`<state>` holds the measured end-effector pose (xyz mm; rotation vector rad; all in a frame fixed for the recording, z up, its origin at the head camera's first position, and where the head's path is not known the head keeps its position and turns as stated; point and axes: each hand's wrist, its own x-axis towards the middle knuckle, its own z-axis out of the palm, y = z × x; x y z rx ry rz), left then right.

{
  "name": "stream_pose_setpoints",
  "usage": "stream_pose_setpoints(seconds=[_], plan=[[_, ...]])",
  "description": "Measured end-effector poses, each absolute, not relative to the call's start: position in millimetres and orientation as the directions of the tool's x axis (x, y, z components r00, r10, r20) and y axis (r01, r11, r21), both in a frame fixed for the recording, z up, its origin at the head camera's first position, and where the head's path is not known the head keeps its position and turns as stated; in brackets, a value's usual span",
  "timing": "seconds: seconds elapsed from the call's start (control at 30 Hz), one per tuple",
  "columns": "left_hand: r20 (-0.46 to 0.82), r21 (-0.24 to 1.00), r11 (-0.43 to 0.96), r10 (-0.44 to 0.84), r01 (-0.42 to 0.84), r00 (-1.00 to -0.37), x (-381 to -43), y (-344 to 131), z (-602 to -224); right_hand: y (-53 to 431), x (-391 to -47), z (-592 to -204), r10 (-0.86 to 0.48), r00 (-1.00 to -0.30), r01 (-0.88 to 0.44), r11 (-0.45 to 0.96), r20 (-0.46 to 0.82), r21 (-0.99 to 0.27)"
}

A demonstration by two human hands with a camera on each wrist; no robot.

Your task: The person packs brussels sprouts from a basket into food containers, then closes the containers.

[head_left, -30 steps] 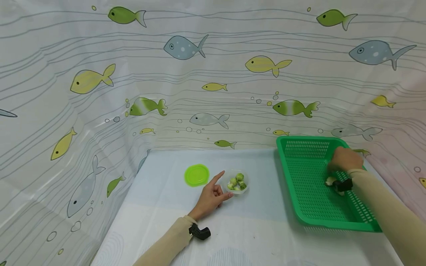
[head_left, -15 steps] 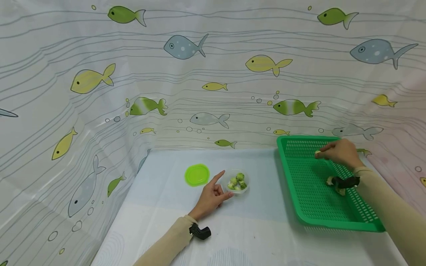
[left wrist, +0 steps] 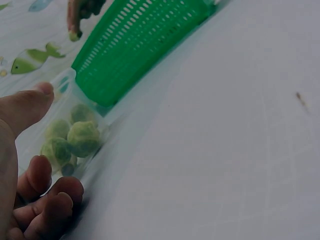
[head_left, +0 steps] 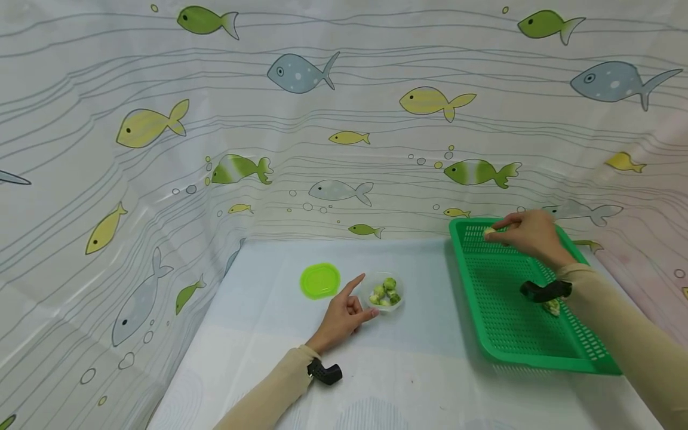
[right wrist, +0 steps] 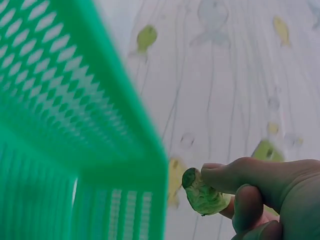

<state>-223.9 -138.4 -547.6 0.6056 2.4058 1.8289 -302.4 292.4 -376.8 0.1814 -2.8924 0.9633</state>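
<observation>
My left hand (head_left: 341, 316) spans the side of a small clear plastic container (head_left: 366, 301). Its thumb and straight index finger lie at the rim; the other fingers are curled. Inside sit several green Brussels sprouts (left wrist: 83, 139). My right hand (head_left: 529, 236) pinches one Brussels sprout (right wrist: 204, 195) between thumb and fingers, its dark cut end showing in the right wrist view. That hand is raised over the far part of a green plastic basket (head_left: 502, 322). A pale green and brown piece (head_left: 552, 307) lies on the basket floor, partly hidden by the wrist camera.
A bright green lid (head_left: 319, 280) lies left of the container on the white-covered table (head_left: 408, 370). Behind and to both sides rises a sheet printed with fish (head_left: 335, 191). The basket's tall slotted walls stand at the right.
My right hand has lifted from the basket's right side with a Brussels sprout and moved left toward the far wall. The left hand stays at the container.
</observation>
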Motion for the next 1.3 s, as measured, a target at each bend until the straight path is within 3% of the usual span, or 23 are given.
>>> stream_pose_setpoints(seconds=[0.37, 0.83, 1.3], plan=[[0.177, 0.942, 0.214, 0.341, 0.260, -0.923, -224, -140, -549, 226, -297, -369, -0.180, -0.982, -0.174, 0.733, 0.059, -0.658], [0.170, 0.944, 0.214, 0.336, 0.251, -0.926, -222, -140, -549, 148, -294, -394, -0.302, -0.953, -0.237, 0.672, 0.033, -0.702], [0.197, 0.938, 0.206, 0.344, 0.279, -0.918, -224, -139, -549, 104, -297, -423, -0.351, -0.936, -0.257, 0.642, 0.022, -0.722]])
